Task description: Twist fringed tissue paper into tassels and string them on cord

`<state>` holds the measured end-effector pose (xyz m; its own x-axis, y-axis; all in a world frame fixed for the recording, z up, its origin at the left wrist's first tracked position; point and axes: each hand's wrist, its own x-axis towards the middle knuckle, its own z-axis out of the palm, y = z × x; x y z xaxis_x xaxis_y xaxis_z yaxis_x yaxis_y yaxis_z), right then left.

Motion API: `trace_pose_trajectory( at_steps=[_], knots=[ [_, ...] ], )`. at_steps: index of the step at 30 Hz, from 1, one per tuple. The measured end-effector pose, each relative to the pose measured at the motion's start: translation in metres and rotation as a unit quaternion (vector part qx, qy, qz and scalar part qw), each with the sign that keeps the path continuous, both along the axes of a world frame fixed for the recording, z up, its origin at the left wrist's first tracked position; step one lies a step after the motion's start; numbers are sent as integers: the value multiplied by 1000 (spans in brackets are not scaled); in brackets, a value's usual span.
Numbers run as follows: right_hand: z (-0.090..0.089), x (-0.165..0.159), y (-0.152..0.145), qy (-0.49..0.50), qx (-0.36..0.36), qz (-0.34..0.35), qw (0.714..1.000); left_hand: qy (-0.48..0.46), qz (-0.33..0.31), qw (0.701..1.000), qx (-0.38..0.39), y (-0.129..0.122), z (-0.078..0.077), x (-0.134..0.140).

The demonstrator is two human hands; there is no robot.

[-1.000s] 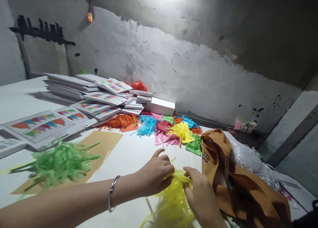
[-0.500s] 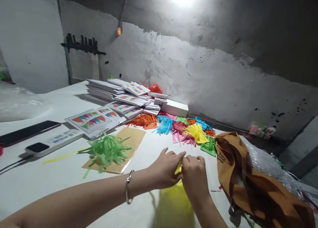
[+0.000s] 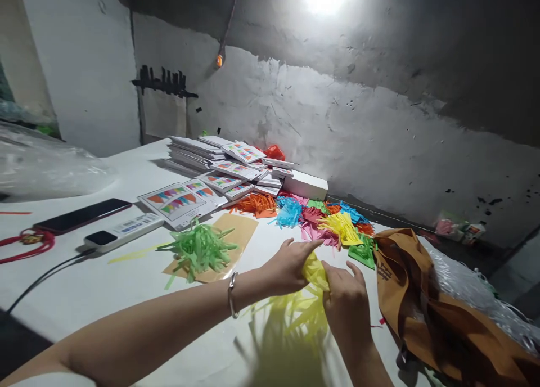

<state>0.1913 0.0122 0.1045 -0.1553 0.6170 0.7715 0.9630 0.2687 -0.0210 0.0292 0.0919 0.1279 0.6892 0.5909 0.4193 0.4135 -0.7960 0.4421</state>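
Both hands grip a yellow tissue-paper tassel (image 3: 315, 271) above the white table. My left hand (image 3: 289, 268), with a silver bracelet on its wrist, closes on one side of the tassel's gathered upper part. On the other side, my right hand (image 3: 346, 286) pinches the same part, its fingers partly hidden. Thin cut strips fan out and hang beneath the hands, blurred, over their shadow. To the left, a loose green paper tassel (image 3: 200, 249) lies on a brown envelope (image 3: 242, 226).
Colourful fringed tassels (image 3: 312, 212) lie beyond my hands, before a white box (image 3: 306, 184) and stacked printed cards (image 3: 194, 153). Left are a phone (image 3: 84, 214) and a white corded device (image 3: 126, 231). A brown cloth (image 3: 405, 280) and clear plastic (image 3: 472, 291) lie right.
The hands have moved slightly apart, exposing the yellow gathered part between them. The yellow strips now spread out below. The view has shifted left.
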Motion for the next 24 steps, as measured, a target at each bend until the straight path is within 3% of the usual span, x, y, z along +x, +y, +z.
trace_pose_trajectory(
  at_steps=[5,10,16,20,24],
  knots=[
    [0,15,-9,55,-6,14,998,-13,-28,996,-85,26,-9,7],
    [-12,37,-10,101,-52,-29,993,102,-22,987,-121,32,-9,9],
    [-19,83,-5,104,-115,-82,984,219,20,970,-104,46,-5,24],
    [-6,111,-9,105,-132,-113,979,198,4,973,-119,53,-5,46],
    [5,111,-14,112,-131,-126,977,103,-82,979,-155,45,-11,71]
  ],
)
